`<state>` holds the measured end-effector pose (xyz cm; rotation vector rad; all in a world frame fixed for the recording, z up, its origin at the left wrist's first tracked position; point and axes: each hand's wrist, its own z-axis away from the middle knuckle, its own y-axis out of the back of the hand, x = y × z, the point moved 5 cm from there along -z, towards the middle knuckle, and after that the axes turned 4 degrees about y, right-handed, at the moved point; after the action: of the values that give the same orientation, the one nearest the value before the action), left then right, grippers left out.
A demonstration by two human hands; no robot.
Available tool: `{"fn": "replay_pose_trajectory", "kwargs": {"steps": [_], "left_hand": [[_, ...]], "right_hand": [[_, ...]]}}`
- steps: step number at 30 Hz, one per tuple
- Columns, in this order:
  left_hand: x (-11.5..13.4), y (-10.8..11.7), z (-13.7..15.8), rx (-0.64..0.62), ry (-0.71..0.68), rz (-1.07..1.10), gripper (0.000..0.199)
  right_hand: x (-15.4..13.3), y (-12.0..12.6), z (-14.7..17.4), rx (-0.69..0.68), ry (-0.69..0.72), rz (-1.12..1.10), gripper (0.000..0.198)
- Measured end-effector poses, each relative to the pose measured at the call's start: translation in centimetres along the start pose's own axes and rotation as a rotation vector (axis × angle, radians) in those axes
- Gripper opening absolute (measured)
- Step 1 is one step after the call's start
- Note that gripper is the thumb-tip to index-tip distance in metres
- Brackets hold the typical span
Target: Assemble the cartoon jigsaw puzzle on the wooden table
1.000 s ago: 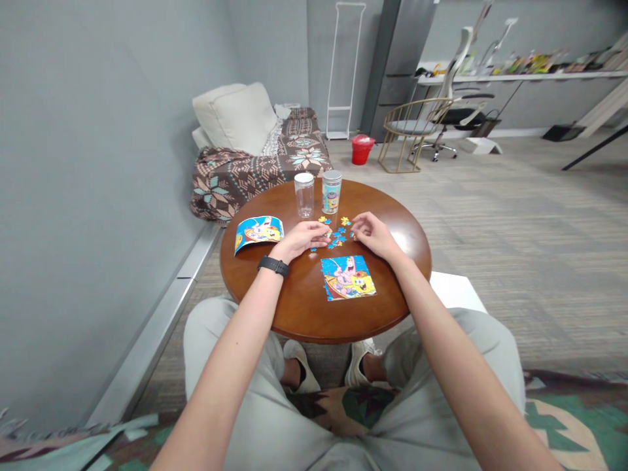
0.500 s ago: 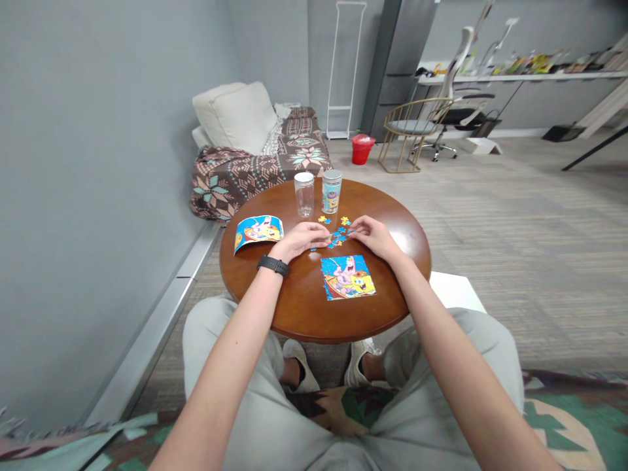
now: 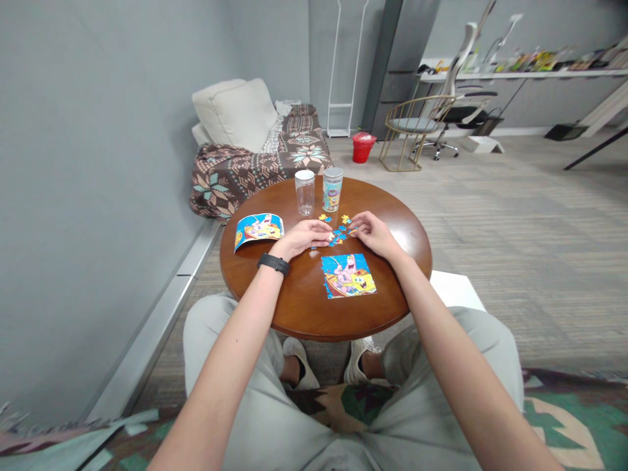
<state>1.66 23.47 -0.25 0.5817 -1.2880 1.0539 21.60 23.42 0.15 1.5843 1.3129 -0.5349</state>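
Note:
Loose jigsaw puzzle pieces [image 3: 339, 234], mostly blue with some yellow, lie in a small heap between my two hands. My left hand [image 3: 307, 237] comes in from the left, its fingers bent and drawn together on a piece at the heap's edge. On the opposite side, my right hand [image 3: 373, 233] pinches at a piece with curled fingers; the fingertips partly hide it. Closer to me lies a joined, square jigsaw puzzle [image 3: 348, 276] with a pink and a yellow cartoon figure. A curved picture sheet [image 3: 259, 229] with the same scene stands left of my left hand.
Behind the heap, a clear jar [image 3: 305, 195] and a printed jar with a metal lid [image 3: 332, 191] stand on the round wooden table [image 3: 304, 311]. A covered couch [image 3: 255, 169] is beyond its far left edge. A red bin [image 3: 362, 148] and chairs stand on the floor farther back.
My hands stay at the heap, with only slight finger movement. The whole view has shifted a little; the joined puzzle, sheet and jars keep their places.

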Motion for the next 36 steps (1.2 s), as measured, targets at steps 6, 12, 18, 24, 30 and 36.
{"fn": "replay_pose_trajectory", "kwargs": {"steps": [6, 12, 18, 24, 30, 36], "left_hand": [[0.6, -0.1, 0.1, 0.019, -0.064, -0.009, 0.026], [1.0, -0.3, 0.5, 0.044, -0.039, -0.018, 0.024], [0.7, -0.1, 0.2, 0.081, -0.004, -0.026, 0.024], [1.3, 0.0, 0.2, 0.102, -0.125, -0.017, 0.019], [0.7, 0.3, -0.5, 0.141, -0.17, 0.052, 0.024], [0.2, 0.5, -0.9, 0.189, -0.237, 0.028, 0.038]], "right_hand": [[0.1, 0.1, 0.0, -0.009, 0.011, 0.077, 0.025], [0.0, 0.2, 0.1, 0.003, 0.067, 0.164, 0.013], [-0.2, 0.0, -0.1, -0.003, 0.045, 0.165, 0.005], [-0.3, 0.0, 0.0, 0.007, 0.061, 0.176, 0.013], [0.4, -0.5, -0.2, -0.022, -0.036, 0.031, 0.008], [0.5, -0.6, -0.3, -0.011, -0.047, -0.084, 0.009]]}}
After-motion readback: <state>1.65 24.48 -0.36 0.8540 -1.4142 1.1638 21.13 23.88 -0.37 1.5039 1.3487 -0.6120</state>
